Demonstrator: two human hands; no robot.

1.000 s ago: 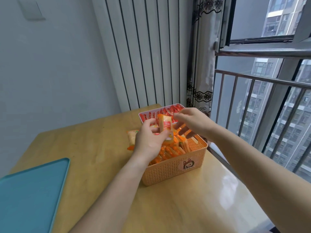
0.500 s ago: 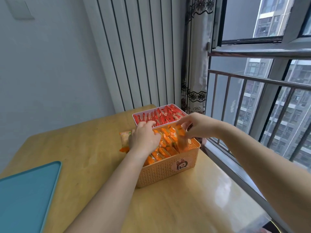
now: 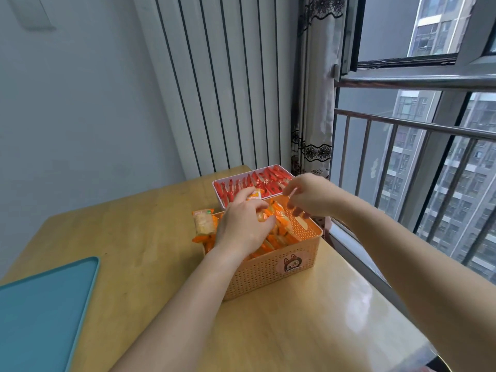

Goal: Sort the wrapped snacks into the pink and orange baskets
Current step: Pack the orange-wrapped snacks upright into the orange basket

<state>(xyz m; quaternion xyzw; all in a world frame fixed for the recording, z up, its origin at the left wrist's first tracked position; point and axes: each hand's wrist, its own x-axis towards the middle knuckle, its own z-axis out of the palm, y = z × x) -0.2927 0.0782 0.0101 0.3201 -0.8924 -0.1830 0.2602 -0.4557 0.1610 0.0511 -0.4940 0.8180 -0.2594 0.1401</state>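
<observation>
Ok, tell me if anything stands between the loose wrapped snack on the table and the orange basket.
Nothing lies between them: the wrapped snack sits beside the left wall of the orange basket. But the left hand rests on the packed snacks just inside that wall, covering the nearest spot.

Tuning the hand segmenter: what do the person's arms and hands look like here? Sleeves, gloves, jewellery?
Left hand and right hand are bare: no gloves, rings or watch visible. No sleeve shows on either arm up to the frame edge.
</observation>
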